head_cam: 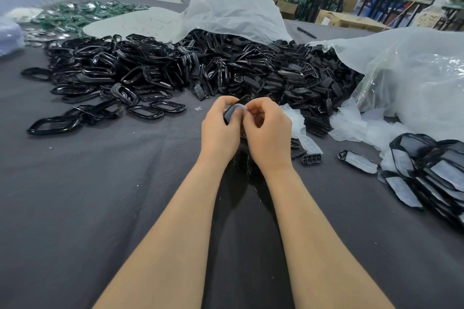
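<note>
The left hand (221, 128) grips a black shell (232, 111) above the table (100, 183), steadying it. The right hand (268, 130) pinches the pale film (241, 107) at its edge, probably to peel it or press it on.

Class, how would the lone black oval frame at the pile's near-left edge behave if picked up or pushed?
Probably light: the black oval frame is a thin open ring. Its gloss suggests slipperiness. Lying flat on the cloth, it should slide, not roll.
</note>
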Action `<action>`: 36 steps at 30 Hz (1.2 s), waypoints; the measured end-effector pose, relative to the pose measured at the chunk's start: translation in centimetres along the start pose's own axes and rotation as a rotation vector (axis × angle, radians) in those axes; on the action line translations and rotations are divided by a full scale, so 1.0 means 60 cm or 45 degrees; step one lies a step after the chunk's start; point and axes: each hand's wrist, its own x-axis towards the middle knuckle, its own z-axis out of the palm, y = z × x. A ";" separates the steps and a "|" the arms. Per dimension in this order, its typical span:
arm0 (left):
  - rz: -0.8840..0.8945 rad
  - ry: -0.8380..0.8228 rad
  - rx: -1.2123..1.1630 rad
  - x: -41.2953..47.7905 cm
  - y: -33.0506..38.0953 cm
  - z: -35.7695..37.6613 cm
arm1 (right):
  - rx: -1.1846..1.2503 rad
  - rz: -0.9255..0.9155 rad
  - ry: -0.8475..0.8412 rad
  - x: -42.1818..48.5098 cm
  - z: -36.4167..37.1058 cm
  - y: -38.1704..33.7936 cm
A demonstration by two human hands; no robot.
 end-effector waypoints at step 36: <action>0.184 -0.197 0.239 0.002 0.002 -0.009 | 0.298 0.433 -0.248 0.028 -0.030 0.025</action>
